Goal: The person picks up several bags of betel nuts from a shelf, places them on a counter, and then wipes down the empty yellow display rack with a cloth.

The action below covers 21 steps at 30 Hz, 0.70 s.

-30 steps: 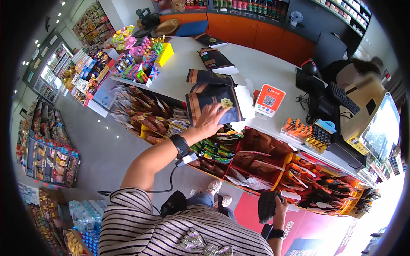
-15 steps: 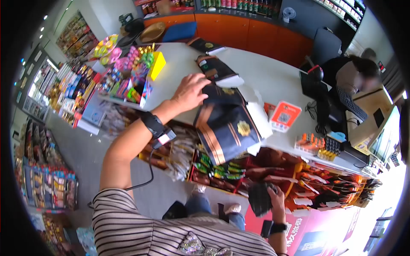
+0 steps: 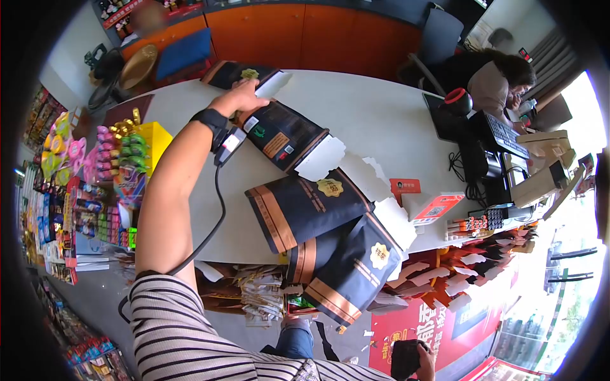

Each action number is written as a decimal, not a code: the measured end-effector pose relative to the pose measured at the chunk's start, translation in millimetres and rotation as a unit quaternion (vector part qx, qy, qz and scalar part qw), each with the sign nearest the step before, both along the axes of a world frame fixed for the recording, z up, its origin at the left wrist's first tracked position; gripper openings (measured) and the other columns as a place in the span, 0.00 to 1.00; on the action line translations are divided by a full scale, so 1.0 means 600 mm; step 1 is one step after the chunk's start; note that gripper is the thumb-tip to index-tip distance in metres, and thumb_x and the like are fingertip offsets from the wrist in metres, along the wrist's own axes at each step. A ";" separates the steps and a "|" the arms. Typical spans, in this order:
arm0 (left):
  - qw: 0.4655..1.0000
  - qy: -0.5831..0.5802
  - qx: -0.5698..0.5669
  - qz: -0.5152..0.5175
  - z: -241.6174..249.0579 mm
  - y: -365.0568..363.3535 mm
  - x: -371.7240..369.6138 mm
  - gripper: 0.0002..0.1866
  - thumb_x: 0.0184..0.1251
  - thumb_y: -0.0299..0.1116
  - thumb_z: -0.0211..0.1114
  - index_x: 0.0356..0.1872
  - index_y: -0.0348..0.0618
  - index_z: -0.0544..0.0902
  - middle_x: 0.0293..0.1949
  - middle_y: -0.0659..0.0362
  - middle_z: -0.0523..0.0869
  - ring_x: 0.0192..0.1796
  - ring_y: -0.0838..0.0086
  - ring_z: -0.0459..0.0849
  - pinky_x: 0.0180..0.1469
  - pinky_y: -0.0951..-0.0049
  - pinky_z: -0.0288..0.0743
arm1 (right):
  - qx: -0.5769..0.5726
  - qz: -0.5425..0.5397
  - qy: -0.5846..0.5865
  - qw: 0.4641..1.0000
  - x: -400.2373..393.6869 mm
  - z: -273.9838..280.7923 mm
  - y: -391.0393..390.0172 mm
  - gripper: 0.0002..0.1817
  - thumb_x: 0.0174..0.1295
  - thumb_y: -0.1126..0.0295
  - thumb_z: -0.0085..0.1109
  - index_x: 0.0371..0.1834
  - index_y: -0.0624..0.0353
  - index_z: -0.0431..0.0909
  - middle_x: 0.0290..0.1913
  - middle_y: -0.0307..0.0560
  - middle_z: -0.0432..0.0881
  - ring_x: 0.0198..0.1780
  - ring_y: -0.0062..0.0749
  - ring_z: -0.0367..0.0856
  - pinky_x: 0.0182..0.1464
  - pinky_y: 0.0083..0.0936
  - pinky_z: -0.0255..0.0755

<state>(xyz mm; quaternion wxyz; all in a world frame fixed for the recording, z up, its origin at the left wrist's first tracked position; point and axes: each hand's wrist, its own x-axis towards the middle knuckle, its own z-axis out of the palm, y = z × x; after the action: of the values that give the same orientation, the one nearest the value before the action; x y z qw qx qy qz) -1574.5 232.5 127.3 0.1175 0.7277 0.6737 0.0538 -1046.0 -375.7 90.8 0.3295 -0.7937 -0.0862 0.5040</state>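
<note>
My left hand [image 3: 241, 98] is at the far side of the white counter [image 3: 330, 95], its fingers closed at the left end of a black bag [image 3: 279, 138] with copper trim and a barcode label. Just beyond it lies another black bag [image 3: 222, 75] with a gold sticker. Nearer to me, a black bag with a gold seal [image 3: 298, 206] overlaps a further one [image 3: 362, 267] that hangs over the counter's front edge. White torn-edged card shows at the bags' ends. Low at the right, my right hand [image 3: 427, 362] grips a dark, flat item [image 3: 405, 359].
Colourful sweets and a yellow box [image 3: 154, 143] stand at the counter's left end. A red code stand [image 3: 438, 208], a keyboard [image 3: 502, 133] and cables are at the right. A person [image 3: 492, 86] sits behind the counter. Packed goods [image 3: 445, 273] hang below its front edge.
My view has come closer over the counter. My left hand has moved from the nearer bags to the farther ones. The nearer bags now lie more spread out. My right hand still holds the dark item.
</note>
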 end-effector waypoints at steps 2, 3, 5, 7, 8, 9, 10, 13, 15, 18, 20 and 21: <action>0.999 -0.028 -0.016 -0.006 -0.014 0.029 0.012 0.41 0.42 0.51 0.65 0.56 0.35 0.62 0.56 0.44 0.64 0.59 0.57 0.63 0.59 0.67 0.57 | 0.025 -0.019 0.004 1.000 0.005 0.001 -0.013 0.15 0.58 0.68 0.49 0.45 0.64 0.72 0.40 0.44 0.76 0.39 0.25 0.75 0.41 0.19 0.70; 0.999 -0.035 -0.037 -0.019 -0.018 0.038 0.017 0.44 0.41 0.53 0.65 0.56 0.34 0.61 0.56 0.44 0.65 0.59 0.58 0.64 0.59 0.67 0.58 | 0.037 -0.029 0.007 0.999 0.004 0.006 -0.015 0.15 0.57 0.69 0.50 0.45 0.65 0.72 0.40 0.44 0.77 0.40 0.26 0.75 0.41 0.19 0.70; 0.997 -0.050 -0.056 -0.019 -0.047 0.061 0.012 0.44 0.40 0.53 0.66 0.56 0.33 0.61 0.54 0.45 0.68 0.58 0.59 0.66 0.58 0.67 0.59 | -0.007 -0.068 -0.035 0.997 0.000 0.005 -0.014 0.12 0.55 0.69 0.53 0.40 0.63 0.73 0.34 0.43 0.77 0.34 0.26 0.76 0.37 0.21 0.70; 0.999 -0.036 -0.035 0.001 -0.074 0.076 0.015 0.43 0.41 0.52 0.65 0.55 0.33 0.61 0.55 0.45 0.68 0.57 0.59 0.67 0.57 0.67 0.59 | -0.064 -0.103 -0.111 0.986 -0.006 0.002 0.001 0.09 0.51 0.70 0.56 0.33 0.63 0.74 0.24 0.40 0.77 0.24 0.25 0.75 0.26 0.21 0.70; 1.000 -0.009 0.009 0.018 -0.087 0.081 0.019 0.38 0.42 0.51 0.65 0.51 0.32 0.67 0.51 0.44 0.71 0.54 0.57 0.70 0.55 0.66 0.63 | -0.053 -0.107 -0.119 0.986 0.012 -0.017 -0.018 0.09 0.51 0.69 0.56 0.33 0.64 0.74 0.24 0.40 0.76 0.23 0.25 0.75 0.26 0.21 0.70; 0.999 0.004 -0.017 0.029 -0.064 0.071 0.033 0.27 0.48 0.45 0.62 0.44 0.32 0.73 0.46 0.43 0.75 0.50 0.54 0.73 0.52 0.65 0.66 | -0.049 -0.116 -0.124 0.984 0.013 -0.017 -0.020 0.10 0.50 0.70 0.57 0.33 0.65 0.73 0.24 0.41 0.76 0.23 0.24 0.74 0.26 0.21 0.70; 0.999 0.031 -0.011 -0.007 -0.064 0.071 0.032 0.22 0.50 0.41 0.60 0.42 0.32 0.75 0.44 0.42 0.75 0.49 0.54 0.73 0.51 0.64 0.67 | -0.046 -0.124 -0.128 0.983 0.012 -0.014 -0.020 0.11 0.49 0.71 0.58 0.33 0.66 0.73 0.24 0.41 0.76 0.23 0.24 0.74 0.26 0.21 0.70; 0.995 0.084 0.014 -0.049 -0.067 0.069 0.000 0.16 0.52 0.33 0.55 0.40 0.32 0.76 0.41 0.41 0.76 0.46 0.53 0.75 0.48 0.63 0.69 | -0.046 -0.120 -0.143 0.981 0.026 -0.027 -0.042 0.11 0.49 0.71 0.58 0.33 0.66 0.73 0.25 0.41 0.76 0.24 0.24 0.75 0.27 0.20 0.70; 0.987 0.148 0.040 -0.042 -0.051 0.065 -0.019 0.12 0.53 0.29 0.51 0.37 0.33 0.76 0.36 0.42 0.78 0.41 0.53 0.78 0.43 0.62 0.72 | -0.061 -0.104 -0.160 0.980 0.023 -0.023 -0.036 0.10 0.50 0.69 0.56 0.33 0.64 0.74 0.25 0.40 0.77 0.24 0.25 0.75 0.27 0.20 0.70; 0.955 0.171 0.240 -0.026 0.009 0.028 -0.030 0.08 0.55 0.26 0.46 0.32 0.36 0.74 0.29 0.45 0.80 0.36 0.54 0.80 0.39 0.59 0.73 | -0.042 -0.124 -0.151 0.980 0.024 -0.023 -0.036 0.11 0.50 0.69 0.56 0.34 0.65 0.74 0.26 0.41 0.77 0.25 0.25 0.76 0.28 0.20 0.70; 0.937 0.159 0.312 -0.002 0.067 -0.018 -0.013 0.07 0.56 0.26 0.45 0.30 0.38 0.72 0.27 0.46 0.80 0.35 0.55 0.80 0.38 0.59 0.72 | -0.029 -0.091 -0.177 0.980 0.067 -0.059 -0.066 0.12 0.50 0.69 0.56 0.35 0.65 0.74 0.27 0.42 0.77 0.26 0.25 0.76 0.29 0.21 0.71; 0.934 0.190 0.303 -0.013 0.093 -0.051 0.008 0.07 0.56 0.27 0.45 0.30 0.37 0.72 0.25 0.47 0.80 0.33 0.55 0.80 0.36 0.59 0.72 | -0.025 -0.080 -0.192 0.978 0.079 -0.077 -0.091 0.12 0.50 0.69 0.56 0.36 0.65 0.75 0.27 0.42 0.77 0.26 0.25 0.76 0.30 0.21 0.71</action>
<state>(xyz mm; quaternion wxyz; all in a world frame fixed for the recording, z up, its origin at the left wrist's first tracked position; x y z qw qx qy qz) -1569.9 201.7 183.2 -0.2385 0.7341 0.6254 0.1146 -998.5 -430.4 44.8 0.3261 -0.8880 -0.0714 0.3162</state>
